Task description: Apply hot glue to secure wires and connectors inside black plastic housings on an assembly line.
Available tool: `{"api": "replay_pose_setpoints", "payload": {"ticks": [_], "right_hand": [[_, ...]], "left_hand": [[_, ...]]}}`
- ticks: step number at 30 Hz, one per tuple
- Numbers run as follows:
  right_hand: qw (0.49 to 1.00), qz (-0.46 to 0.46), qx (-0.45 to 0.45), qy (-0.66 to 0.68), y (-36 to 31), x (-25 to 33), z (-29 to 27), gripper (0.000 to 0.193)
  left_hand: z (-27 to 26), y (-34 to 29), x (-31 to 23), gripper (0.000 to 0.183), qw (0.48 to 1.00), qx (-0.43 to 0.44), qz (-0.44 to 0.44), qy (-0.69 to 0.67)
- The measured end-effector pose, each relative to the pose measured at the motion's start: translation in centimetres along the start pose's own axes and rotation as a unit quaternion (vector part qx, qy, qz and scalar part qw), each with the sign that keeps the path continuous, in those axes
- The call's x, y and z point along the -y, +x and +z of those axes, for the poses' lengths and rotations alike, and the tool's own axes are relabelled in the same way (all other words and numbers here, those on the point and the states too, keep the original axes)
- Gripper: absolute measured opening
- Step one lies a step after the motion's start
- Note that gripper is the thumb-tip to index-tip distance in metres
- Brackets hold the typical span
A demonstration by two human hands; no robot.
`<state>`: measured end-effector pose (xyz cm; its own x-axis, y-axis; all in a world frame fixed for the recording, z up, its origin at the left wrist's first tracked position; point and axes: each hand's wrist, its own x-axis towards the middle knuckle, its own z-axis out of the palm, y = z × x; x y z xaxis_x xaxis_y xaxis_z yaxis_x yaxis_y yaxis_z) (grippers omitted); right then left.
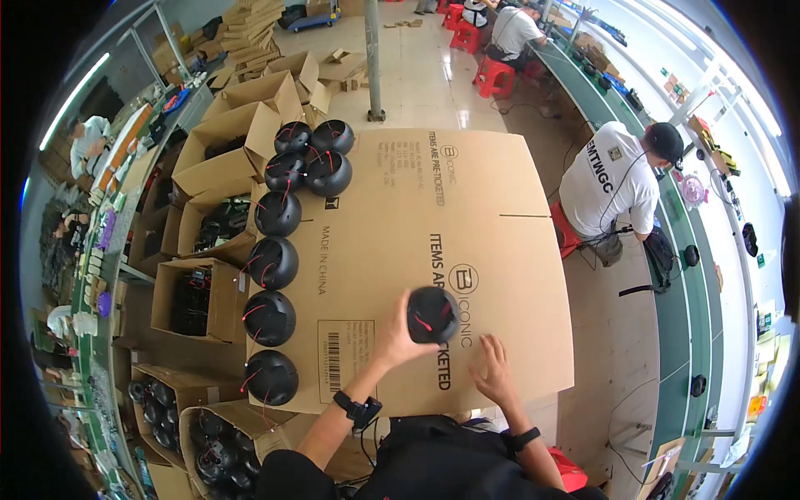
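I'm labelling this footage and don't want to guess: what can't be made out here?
All in the head view:
- Underside of the round black part: hidden by its own body; its surface detail is blurred.
- Some fingertips of the left hand: behind that part.
- Lower contents of the bottom-left cardboard box: covered by the black pieces on top.
- The person's black shirt: cut off by the lower edge.
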<state>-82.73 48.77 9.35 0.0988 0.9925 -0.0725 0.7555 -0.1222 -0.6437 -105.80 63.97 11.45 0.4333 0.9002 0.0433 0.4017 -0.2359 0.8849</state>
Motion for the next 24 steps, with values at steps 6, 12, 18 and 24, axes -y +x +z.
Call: {"api": "replay_pose_setpoints", "payload": {"ticks": [6, 12, 18, 24], "right_hand": [[0.983, -0.019, -0.069, -0.171, -1.3, -2.2, 2.4, 0.066], [0.982, -0.024, -0.105, -0.152, -1.1, -1.6, 2.8, 0.063], [0.981, -0.022, -0.127, -0.143, -1.7, -1.9, 2.6, 0.063], [0.981, -0.070, -0.156, -0.091, -2.2, -4.2, 1.6, 0.054]], "left_hand": [[-6.6, 6.0, 3.8, 0.113, 0.960, -0.255, -0.104, 0.051], [-12.3, 11.2, 5.5, 0.116, 0.865, -0.353, -0.296, 0.201], [-13.6, 14.4, 5.2, 0.113, 0.865, -0.335, -0.257, 0.270], [-12.0, 15.3, 5.8, 0.091, 0.867, -0.349, -0.118, 0.335]]}}
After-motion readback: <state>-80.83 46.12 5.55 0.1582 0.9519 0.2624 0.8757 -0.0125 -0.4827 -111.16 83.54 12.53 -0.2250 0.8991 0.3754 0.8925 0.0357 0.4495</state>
